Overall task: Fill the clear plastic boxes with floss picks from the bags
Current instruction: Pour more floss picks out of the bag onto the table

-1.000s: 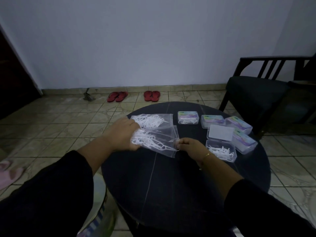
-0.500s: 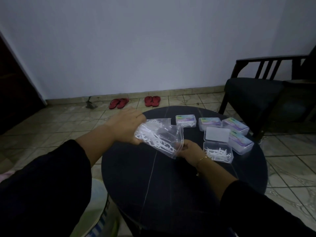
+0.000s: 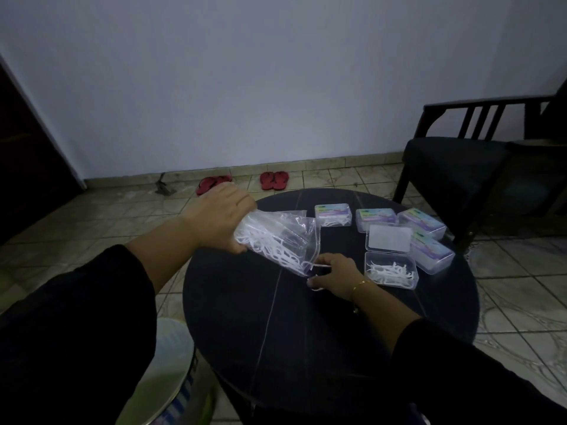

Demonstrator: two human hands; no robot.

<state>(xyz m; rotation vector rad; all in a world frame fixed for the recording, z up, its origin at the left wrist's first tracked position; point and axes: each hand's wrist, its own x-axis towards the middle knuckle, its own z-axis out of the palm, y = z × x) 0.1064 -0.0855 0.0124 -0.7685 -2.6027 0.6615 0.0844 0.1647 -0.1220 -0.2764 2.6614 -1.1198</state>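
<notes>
Left hand point(image 3: 219, 217) raised above the far-left edge of the round black table point(image 3: 276, 332), forearm reaching in from the lower left, black sleeve pushed up past the wrist. Fingers and thumb wrapped round the closed end of a clear plastic bag of white floss picks point(image 3: 276, 243), bag tilted mouth-down toward the right, picks bunched along its lower side. Right hand point(image 3: 333, 276) low on the tabletop just under the bag's mouth, palm down, fingers curled, pinching a few white picks point(image 3: 320, 265) at the fingertips; thin gold bracelet point(image 3: 359, 285) on the wrist. Second clear bag lying flat behind the held one, mostly hidden. Open clear plastic box point(image 3: 391, 269) just right of the right hand, partly filled with white picks, hinged lid point(image 3: 389, 237) folded back flat behind it. Four closed clear boxes with purple-green labels point(image 3: 333, 214) in an arc along the far and right side of the table, picks visible inside. Beyond the table: tiled floor, two pairs of red flip-flops point(image 3: 274, 180) by the wall, dark wooden armchair point(image 3: 460, 167) at right.
</notes>
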